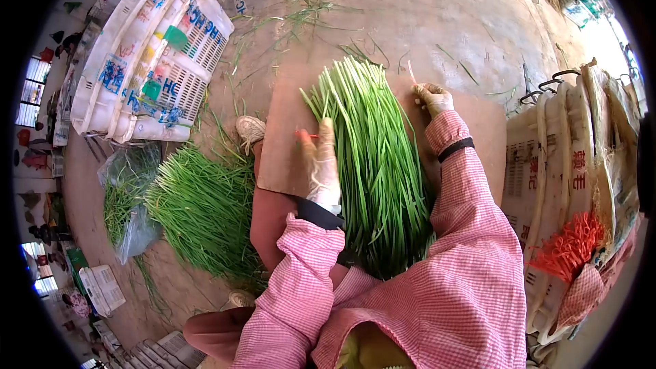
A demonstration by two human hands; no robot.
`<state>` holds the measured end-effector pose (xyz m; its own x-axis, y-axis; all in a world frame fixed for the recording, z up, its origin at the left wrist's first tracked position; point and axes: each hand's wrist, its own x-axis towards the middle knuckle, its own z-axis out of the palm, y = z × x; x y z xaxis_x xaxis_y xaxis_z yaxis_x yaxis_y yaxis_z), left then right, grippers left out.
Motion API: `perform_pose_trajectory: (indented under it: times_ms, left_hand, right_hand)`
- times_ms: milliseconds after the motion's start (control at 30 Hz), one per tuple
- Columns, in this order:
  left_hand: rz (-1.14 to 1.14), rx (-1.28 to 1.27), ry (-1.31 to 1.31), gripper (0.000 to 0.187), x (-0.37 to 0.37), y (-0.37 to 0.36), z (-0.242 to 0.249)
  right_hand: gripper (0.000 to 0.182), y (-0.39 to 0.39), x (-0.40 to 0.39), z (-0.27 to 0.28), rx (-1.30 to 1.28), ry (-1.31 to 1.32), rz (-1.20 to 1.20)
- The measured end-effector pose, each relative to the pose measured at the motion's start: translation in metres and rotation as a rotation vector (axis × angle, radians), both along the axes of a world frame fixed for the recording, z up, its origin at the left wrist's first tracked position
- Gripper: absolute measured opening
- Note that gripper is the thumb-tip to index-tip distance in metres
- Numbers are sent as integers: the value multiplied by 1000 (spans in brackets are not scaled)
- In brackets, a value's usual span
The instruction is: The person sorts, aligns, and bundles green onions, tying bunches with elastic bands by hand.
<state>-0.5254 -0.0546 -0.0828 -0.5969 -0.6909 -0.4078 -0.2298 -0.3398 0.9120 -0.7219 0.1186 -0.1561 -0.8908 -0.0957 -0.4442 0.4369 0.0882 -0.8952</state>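
A thick bundle of long green chives [372, 164] lies on a brown cardboard sheet [471, 143] across my lap, pale cut ends pointing away from me. My left hand [321, 167], in a pale glove, is at the bundle's left side, slightly blurred. A short red strip [306, 136] shows between its thumb and forefinger. To the right of the cut ends, my gloved right hand [435, 99] is closed in a pinch on a thin pinkish strip [411, 72] that sticks up past the fingertips. Any part of the strips under the chives is hidden.
A larger heap of chives [201, 208] lies on the floor at left, beside a clear plastic bag [133, 225]. White crates [157, 55] stand at upper left. More crates [547, 157] rise at right, with a bunch of red strips [570, 246] hanging there. Loose leaves [304, 10] litter the floor.
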Motion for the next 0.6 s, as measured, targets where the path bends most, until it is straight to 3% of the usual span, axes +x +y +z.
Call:
perform_pose_trajectory:
  times_ms: [67, 133, 167, 267, 400, 467, 533, 567, 600]
  left_hand:
    - [180, 38, 95, 76, 10, -19, -35]
    - [221, 61, -88, 47, 4, -24, -49]
    - [222, -225, -193, 37, 1, -37, -94]
    - [200, -545, -327, 33, -8, -26, -65]
    - [143, -721, -553, 25, -21, -26, -48]
    - [96, -702, -455, 22, -22, -40, -79]
    - [96, -574, -360, 27, -18, -38, -64]
    - [140, -481, -258, 30, -17, -43, -86]
    - [135, -150, -62, 27, -12, -40, -76]
  right_hand:
    - [16, 9, 6, 4, 5, -3, 22]
    - [16, 11, 8, 6, -225, -49, -61]
    - [11, 10, 10, 6, -280, -57, -103]
    - [15, 14, 16, 7, -392, -100, -94]
    - [15, 17, 26, 14, -376, -101, -84]
    - [17, 21, 30, 17, -342, -71, -62]
    - [19, 24, 36, 23, -351, -56, -52]
    - [21, 25, 40, 28, -352, -22, -9]
    - [23, 25, 46, 33, -354, 10, 35]
